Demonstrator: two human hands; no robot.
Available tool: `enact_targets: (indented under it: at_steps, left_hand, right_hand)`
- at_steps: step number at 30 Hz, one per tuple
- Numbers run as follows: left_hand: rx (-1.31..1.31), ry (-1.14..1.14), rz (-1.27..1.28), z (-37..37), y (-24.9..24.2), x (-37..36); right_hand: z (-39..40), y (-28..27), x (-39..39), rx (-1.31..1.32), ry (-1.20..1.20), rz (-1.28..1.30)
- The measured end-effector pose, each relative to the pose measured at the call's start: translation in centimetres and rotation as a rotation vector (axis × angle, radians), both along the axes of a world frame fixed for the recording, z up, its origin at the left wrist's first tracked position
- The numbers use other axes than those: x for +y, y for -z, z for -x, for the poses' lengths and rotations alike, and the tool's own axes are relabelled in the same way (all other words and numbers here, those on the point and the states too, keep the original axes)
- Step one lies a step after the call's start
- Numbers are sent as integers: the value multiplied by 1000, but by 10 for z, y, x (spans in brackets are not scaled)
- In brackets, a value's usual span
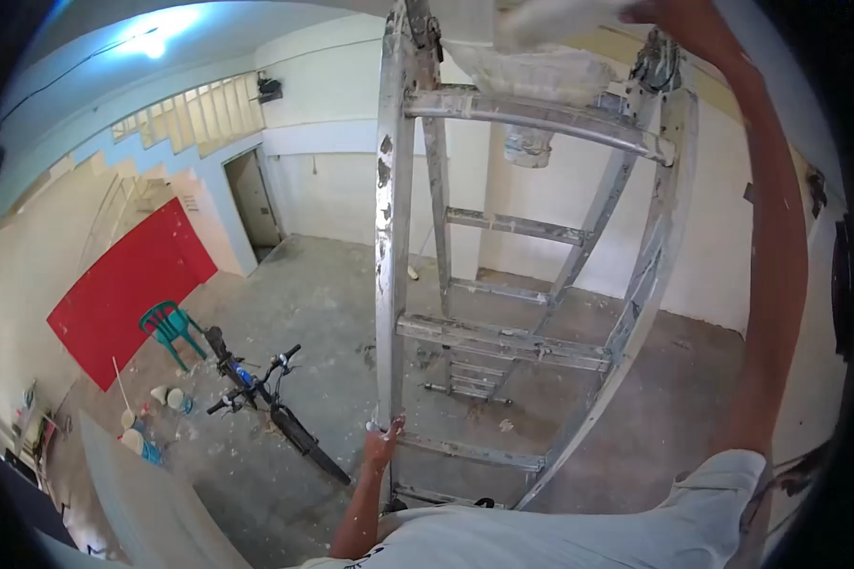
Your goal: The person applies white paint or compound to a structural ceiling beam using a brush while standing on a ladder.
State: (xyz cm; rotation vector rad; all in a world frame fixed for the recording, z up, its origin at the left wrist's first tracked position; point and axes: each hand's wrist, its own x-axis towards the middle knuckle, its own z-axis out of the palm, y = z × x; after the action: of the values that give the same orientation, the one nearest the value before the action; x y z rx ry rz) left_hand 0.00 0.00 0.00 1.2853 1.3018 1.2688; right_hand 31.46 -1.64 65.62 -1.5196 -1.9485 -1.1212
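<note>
My left hand (382, 444) is closed around the left side rail of a paint-spattered aluminium stepladder (386, 237), low in the view. At the top edge my right hand (657, 11) is partly cut off, its fingers against a pale, blurred long object (560, 21) whose kind I cannot make out. Below that object, a tray or tub wrapped in clear plastic (531, 74) rests at the top of the ladder. Under the upper rung hangs or stands a whitish paint-smeared container (528, 147).
A bicycle (270, 403) stands on the concrete floor left of the ladder. Further left are a green plastic chair (171, 327), a red panel (133, 294) and several buckets (140, 444). A doorway (252, 204) and staircase (161, 142) lie behind.
</note>
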Motion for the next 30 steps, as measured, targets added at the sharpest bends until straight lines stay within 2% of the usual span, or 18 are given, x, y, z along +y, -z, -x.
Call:
enact_targets:
  at_steps: [2,5,6,7,8,10,14,16,17,19,20,22,26,28,30]
  left_hand:
    - [-44,-37,-37,-3,-5,6]
    - [-118,-48,-70,-10,-51,-23]
    - [-125,-47,-71,-9,-46,-18]
    - [-28,-55,-61,-5,-37,-13]
    - [71,-63,-49,-2,-30,-11]
    - [21,-59,-74,-4,-38,-11]
    - [-24,-46,-56,-9,-47,-17]
    - [-22,-58,-72,-9,-41,-17]
    - [-15,-75,-87,-8,-39,-16]
    - [13,-79,-66,-7,-41,-17]
    - [42,-84,-41,-7,-41,-17]
    - [26,-86,-77,-9,-35,-15]
    - [68,-99,-163,-8,-43,-16]
    - [49,-84,-121,-8,-42,-16]
    - [32,-62,-78,-8,-42,-16]
  right_hand:
    - [9,2,16,-382,291,-192]
    - [24,6,25,-518,388,-31]
    - [24,7,30,-550,366,4]
    - [23,10,36,-555,364,5]
    - [21,13,42,-536,334,57]
    - [19,12,45,-477,276,133]
    - [1,8,62,-355,343,156]
    - [-14,8,59,-193,247,42]
    - [-21,5,56,-193,248,36]
    - [-25,-1,43,-33,101,142]
    - [-25,-5,40,-36,103,136]
    - [-16,-9,30,183,84,237]
    - [-34,-12,37,220,6,68]
    - [-38,-17,41,88,99,-13]
    - [-37,-19,39,135,121,7]
